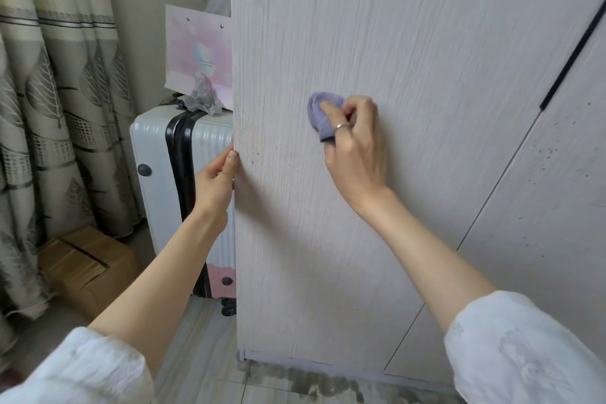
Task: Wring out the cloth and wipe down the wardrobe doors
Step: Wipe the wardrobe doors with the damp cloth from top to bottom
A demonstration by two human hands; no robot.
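Your right hand [352,141] has its fingers [331,107] curled round the small bunched lilac cloth [319,115], pressing it flat against the pale wood-grain wardrobe door [410,59]. Your left hand [218,179] clasps the door's outer edge, thumb on the front face, fingers wrapped behind and probably out of sight. Keep that brace firm, and work the cloth down and left of your right fingers, toward the yellowish speckled band beside your left thumb.

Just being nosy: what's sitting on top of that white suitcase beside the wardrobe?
On the suitcase lies a crumpled grey bag, and a pink paper bag stands behind it. The wardrobe door covers the suitcase's right part, so anything there is hidden.
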